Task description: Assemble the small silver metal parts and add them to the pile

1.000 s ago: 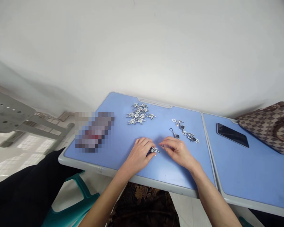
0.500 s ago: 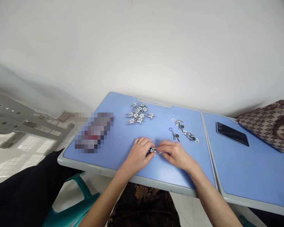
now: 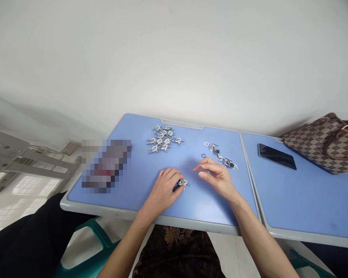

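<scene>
My left hand (image 3: pixel 166 190) rests on the blue table, its thumb and fingers closed on a small metal piece (image 3: pixel 183 182) with a pin pointing right. To the right, my right hand (image 3: pixel 216 175) is raised over the table with thumb and fingertips brought near each other; something small and pale seems to be between them, too small to make out. Beyond my left hand lies a pile of silvery metal pieces (image 3: pixel 162 139). Behind my right hand is a looser group of metal parts with black round centres (image 3: pixel 217 151), and a dark ring (image 3: pixel 203 155) beside them.
A black phone (image 3: pixel 277 156) and a checkered bag (image 3: pixel 321 143) are on the adjoining table at right. A blurred-out object (image 3: pixel 111 164) lies at the left. A green stool (image 3: pixel 89 255) and a person's dark-clothed leg (image 3: pixel 34 235) are below left.
My right hand has moved away from the metal piece in my left hand, up and to the right. The pin on that piece now shows. The view has shifted slightly.
</scene>
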Action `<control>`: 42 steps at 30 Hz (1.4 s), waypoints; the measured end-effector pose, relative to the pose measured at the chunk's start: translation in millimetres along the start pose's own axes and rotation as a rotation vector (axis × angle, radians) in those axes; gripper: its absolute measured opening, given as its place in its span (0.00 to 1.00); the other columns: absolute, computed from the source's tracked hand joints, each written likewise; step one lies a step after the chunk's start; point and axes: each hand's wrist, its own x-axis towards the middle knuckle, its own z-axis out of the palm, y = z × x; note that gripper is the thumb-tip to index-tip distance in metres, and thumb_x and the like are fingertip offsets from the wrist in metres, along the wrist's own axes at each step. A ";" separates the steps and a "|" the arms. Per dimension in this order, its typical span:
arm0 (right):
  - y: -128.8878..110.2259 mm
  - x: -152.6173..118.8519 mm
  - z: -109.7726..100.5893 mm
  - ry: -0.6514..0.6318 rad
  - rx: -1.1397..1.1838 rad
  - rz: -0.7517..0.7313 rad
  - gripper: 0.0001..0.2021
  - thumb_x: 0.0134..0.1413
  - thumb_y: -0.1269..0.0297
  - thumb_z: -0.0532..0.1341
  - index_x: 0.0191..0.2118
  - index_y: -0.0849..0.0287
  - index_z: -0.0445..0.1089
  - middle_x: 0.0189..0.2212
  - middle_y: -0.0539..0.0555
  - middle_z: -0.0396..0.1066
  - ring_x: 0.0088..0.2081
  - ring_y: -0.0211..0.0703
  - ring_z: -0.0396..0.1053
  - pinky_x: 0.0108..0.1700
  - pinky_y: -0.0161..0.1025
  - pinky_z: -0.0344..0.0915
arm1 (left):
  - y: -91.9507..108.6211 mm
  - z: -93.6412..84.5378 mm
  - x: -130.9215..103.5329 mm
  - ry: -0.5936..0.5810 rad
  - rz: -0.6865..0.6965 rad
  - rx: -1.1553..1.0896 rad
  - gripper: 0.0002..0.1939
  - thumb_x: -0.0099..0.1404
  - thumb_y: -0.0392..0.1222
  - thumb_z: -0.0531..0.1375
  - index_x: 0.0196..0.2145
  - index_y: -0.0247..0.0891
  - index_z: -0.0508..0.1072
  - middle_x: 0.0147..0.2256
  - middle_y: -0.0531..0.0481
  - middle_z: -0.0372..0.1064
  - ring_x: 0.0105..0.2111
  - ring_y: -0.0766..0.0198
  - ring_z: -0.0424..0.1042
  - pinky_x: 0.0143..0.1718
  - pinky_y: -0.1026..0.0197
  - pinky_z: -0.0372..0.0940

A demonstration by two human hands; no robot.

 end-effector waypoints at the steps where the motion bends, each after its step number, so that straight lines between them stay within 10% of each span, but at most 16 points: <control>1: 1.0 0.3 1.5 0.030 0.024 0.012 0.08 0.58 0.56 0.64 0.38 0.53 0.76 0.34 0.54 0.73 0.37 0.44 0.69 0.40 0.43 0.67 | -0.5 0.3 0.0 0.000 0.003 0.003 0.03 0.66 0.36 0.58 0.38 0.42 0.69 0.40 0.51 0.70 0.46 0.58 0.66 0.47 0.55 0.58; 42: -0.4 3.3 26.9 0.009 -0.437 -0.369 0.14 0.66 0.68 0.53 0.55 0.55 0.66 0.37 0.55 0.76 0.40 0.43 0.73 0.43 0.42 0.70 | -3.7 2.4 0.5 0.001 0.034 0.037 0.05 0.67 0.38 0.58 0.41 0.42 0.70 0.41 0.50 0.71 0.47 0.57 0.67 0.48 0.54 0.60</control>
